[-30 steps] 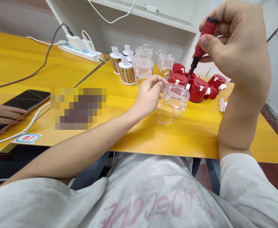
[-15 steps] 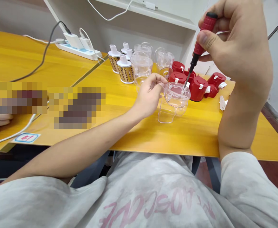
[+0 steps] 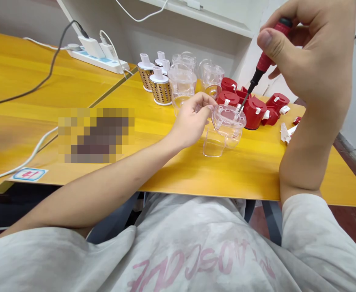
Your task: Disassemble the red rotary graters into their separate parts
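Observation:
My right hand is closed around the red-and-black handle of a screwdriver, which slants down to the left. Its tip reaches the far right rim of a clear plastic housing; whether it sits in a screw I cannot tell. Thumb and fingers of my left hand pinch the left side of that housing's round rim. The housing stands on the table with a wide tube at its lower left. Just behind it are several red plastic housings with white tabs.
Several perforated metal drums with white tops stand at the back, beside more clear housings. White pieces lie right of the red parts. A power strip with cables sits back left on the yellow table. A blurred-out patch covers something at left.
My right hand and the screwdriver handle have shifted right and tilted further over, the tip staying near the rim. Another person's hand at the far left has gone from view.

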Demonstrator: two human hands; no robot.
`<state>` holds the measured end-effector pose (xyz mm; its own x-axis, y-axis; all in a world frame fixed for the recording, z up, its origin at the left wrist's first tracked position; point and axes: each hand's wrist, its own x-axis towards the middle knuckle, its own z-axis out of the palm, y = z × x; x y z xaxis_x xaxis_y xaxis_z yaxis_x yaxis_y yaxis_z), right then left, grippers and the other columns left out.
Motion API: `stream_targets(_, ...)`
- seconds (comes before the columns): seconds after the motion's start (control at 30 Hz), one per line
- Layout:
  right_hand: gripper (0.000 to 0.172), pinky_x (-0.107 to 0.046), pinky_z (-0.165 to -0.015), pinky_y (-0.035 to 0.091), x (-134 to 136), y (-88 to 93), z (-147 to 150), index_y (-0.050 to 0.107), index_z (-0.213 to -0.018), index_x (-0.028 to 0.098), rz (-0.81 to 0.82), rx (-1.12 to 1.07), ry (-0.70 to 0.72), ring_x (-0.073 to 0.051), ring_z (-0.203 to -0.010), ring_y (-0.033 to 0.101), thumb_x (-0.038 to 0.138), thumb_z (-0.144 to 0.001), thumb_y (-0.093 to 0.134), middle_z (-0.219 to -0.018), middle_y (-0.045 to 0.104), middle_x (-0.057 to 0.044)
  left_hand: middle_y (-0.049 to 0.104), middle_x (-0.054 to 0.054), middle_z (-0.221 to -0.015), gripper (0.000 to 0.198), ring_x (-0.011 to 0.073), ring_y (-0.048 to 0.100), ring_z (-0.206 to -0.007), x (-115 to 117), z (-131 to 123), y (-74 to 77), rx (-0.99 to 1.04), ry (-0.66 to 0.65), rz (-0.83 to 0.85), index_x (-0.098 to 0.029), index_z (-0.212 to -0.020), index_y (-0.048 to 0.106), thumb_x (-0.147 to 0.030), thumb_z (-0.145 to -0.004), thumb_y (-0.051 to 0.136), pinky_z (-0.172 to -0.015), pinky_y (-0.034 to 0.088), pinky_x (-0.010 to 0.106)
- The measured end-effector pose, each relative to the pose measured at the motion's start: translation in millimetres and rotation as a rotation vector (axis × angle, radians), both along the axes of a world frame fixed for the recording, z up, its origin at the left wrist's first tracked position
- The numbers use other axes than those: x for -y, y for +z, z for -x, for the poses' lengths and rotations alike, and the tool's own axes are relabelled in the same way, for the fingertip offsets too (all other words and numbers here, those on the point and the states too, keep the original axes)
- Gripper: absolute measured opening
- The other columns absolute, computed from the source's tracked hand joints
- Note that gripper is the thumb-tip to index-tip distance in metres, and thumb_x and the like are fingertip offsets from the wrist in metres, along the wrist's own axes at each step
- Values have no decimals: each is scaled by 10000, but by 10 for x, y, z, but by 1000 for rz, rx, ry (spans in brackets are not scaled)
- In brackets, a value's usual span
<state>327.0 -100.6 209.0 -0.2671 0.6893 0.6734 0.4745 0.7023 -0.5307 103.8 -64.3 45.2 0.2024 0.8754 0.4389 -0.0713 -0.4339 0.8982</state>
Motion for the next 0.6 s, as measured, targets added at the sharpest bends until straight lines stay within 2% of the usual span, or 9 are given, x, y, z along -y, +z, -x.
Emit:
stream_targets(0.07, 113, -204, -593, 543, -6, -14, 18, 855, -996, 198, -193, 85, -106, -108, -773, 773, 302, -1022, 822, -823, 694, -18, 648, 46, -946, 60, 194, 609, -877, 0, 6, 3, -9, 6, -12, -221, -985, 663, -236, -944, 622, -691, 536, 243)
stream_targets(0.1, 110, -200, -605, 541, -16, -20, 24, 864, -1007, 192, -234, 112, -126, -101, -765, 780, 284, -1027, 807, -824, 699, -16, 649, 45, -944, 58, 193, 610, -873, 2, 10, 5, -15, 7, -22, -220, -989, 668, -233, -951, 625, -691, 534, 245)
stream_targets(0.27, 151, -145, -658, 544, -99, -24, 5, 867, -1052, 128, -200, 99, -95, -75, -797, 790, 237, -1032, 765, -825, 670, -10, 661, 39, -930, 64, 191, 601, -847, 6, 30, 10, -47, 26, -70, -217, -999, 682, -208, -966, 628, -718, 521, 276)
stream_targets(0.43, 93, -162, -633, 587, -202, -6, -38, 885, -1009, 210, -199, 58, -35, -78, -755, 786, 281, -985, 830, -849, 705, -3, 658, 35, -923, 53, 203, 599, -866, -14, 35, 7, -74, 46, -108, -224, -988, 676, -215, -961, 631, -827, 534, 325)
stream_targets(0.6, 85, -195, -663, 636, -275, -5, -87, 875, -1021, 244, -198, 74, -34, -94, -762, 787, 310, -995, 826, -909, 746, -2, 656, 37, -936, 48, 210, 598, -878, -12, 39, 9, -76, 42, -107, -226, -988, 668, -207, -963, 632, -842, 525, 337)
